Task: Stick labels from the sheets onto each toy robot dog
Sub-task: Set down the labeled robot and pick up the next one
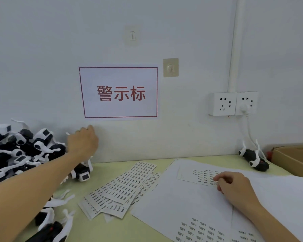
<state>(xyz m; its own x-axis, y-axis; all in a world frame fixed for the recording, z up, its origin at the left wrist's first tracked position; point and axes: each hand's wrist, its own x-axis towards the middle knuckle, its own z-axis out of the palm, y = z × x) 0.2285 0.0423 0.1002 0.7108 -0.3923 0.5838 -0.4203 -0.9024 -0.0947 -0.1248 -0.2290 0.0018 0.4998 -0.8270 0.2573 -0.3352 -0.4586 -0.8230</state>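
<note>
A heap of black-and-white toy robot dogs (24,145) lies at the left against the wall. My left hand (82,142) reaches over its right edge with the fingers curled away from me, so what they hold is hidden. One toy dog (82,172) lies just below that hand. My right hand (234,186) rests on a small label sheet (199,175), its curled fingertips pinching a label at the sheet's right edge. A fanned stack of label sheets (126,187) lies in the middle of the table.
A single toy dog (254,158) lies at the back right beside an open cardboard box (294,159). Large white paper (191,203) with more labels covers the table's right half. More dogs (49,224) lie at the front left. A plugged wall socket (233,103) is above.
</note>
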